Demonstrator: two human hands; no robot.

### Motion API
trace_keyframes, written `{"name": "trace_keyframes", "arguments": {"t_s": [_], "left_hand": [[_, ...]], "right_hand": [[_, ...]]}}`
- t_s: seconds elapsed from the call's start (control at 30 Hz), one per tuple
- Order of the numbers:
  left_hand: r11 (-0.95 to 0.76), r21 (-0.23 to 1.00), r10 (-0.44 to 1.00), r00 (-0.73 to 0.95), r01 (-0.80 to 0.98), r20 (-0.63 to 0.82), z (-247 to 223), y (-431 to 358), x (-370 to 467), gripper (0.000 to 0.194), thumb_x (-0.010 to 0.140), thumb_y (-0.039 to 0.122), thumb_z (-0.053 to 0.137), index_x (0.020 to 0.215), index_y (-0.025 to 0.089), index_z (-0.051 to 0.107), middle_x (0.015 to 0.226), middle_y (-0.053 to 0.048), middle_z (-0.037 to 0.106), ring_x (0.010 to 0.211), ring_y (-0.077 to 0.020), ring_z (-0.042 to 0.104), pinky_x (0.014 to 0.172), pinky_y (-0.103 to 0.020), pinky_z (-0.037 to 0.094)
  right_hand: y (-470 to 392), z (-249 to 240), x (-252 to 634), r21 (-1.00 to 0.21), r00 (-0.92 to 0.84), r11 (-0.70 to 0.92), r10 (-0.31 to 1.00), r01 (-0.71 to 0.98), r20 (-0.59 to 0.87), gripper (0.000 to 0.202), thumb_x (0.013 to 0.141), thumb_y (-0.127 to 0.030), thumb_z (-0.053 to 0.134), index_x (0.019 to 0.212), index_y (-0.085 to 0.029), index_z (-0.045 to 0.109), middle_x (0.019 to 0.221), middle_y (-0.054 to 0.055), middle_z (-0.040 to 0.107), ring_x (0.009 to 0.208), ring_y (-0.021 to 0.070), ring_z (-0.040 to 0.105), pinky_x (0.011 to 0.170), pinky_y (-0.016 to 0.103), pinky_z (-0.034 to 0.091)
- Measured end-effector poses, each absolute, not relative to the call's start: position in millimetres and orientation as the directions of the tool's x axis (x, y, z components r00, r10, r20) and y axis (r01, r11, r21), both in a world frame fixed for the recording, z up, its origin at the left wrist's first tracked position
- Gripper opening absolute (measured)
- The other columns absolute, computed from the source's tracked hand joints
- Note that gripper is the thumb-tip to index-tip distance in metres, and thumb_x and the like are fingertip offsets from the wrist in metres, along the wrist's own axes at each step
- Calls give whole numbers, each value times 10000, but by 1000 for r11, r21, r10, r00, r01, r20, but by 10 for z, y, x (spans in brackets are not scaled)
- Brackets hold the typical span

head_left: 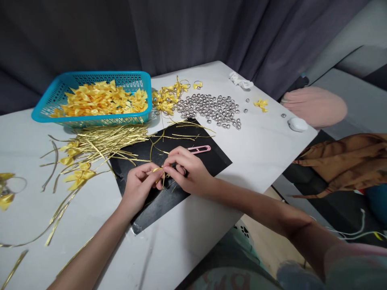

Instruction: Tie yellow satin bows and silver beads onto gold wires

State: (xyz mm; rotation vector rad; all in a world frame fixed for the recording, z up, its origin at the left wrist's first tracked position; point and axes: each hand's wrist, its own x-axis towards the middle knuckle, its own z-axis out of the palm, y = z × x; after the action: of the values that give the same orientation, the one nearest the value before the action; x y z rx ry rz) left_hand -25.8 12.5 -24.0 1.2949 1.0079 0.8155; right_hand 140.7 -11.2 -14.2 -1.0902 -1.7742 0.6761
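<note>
My left hand [141, 182] and my right hand [188, 169] meet above a black mat [211, 159]. Between their pinched fingertips is a small yellow ribbon flower [157, 170] with a thin gold cord [163, 181] hanging from it. Fingers hide most of the flower. Just past my right hand lies a pink utility knife [199, 149]. A heap of gold cords [111, 141] spreads over the table and the mat's far edge, beyond my left hand.
A blue basket [39, 108] of yellow ribbon flowers [102, 98] stands at the back left. Silver beads [211, 106] lie in a pile right of it, near finished-looking yellow flower pieces [166, 98]. A crumpled tissue [240, 80] and a white object [298, 124] lie toward the table's right edge.
</note>
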Motion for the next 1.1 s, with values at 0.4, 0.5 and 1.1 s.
{"name": "trace_keyframes", "arguments": {"t_s": [0.4, 0.5, 1.1], "left_hand": [[80, 992, 922, 371, 97, -111, -220, 115, -237, 206, 749, 232, 615, 546, 204, 598, 426, 46, 557, 420, -105, 481, 480, -218, 393], [73, 991, 926, 362, 108, -108, -205, 115, -229, 241, 753, 232, 605, 517, 208, 564, 433, 42, 561, 428, -106, 484, 487, -220, 396], [83, 992, 931, 349, 91, -109, -198, 120, -202, 232, 728, 232, 614, 501, 212, 572, 425, 50, 554, 439, -106, 471, 512, -229, 392]], "right_hand": [[-111, -105, 1359, -797, -202, 455, 890, 396, 408, 113, 934, -206, 404, 856, -192, 485, 918, 60, 578, 805, 135, 573, 652, 245, 461], [-99, -149, 1369, -812, -215, 479, 877, 335, 429, 98, 915, -233, 483, 856, -184, 543, 841, 41, 588, 726, 122, 564, 668, 250, 479], [-37, -94, 1428, -819, -222, 473, 880, 325, 420, 145, 910, -219, 483, 774, -190, 524, 768, 24, 563, 717, 131, 508, 656, 265, 430]]}}
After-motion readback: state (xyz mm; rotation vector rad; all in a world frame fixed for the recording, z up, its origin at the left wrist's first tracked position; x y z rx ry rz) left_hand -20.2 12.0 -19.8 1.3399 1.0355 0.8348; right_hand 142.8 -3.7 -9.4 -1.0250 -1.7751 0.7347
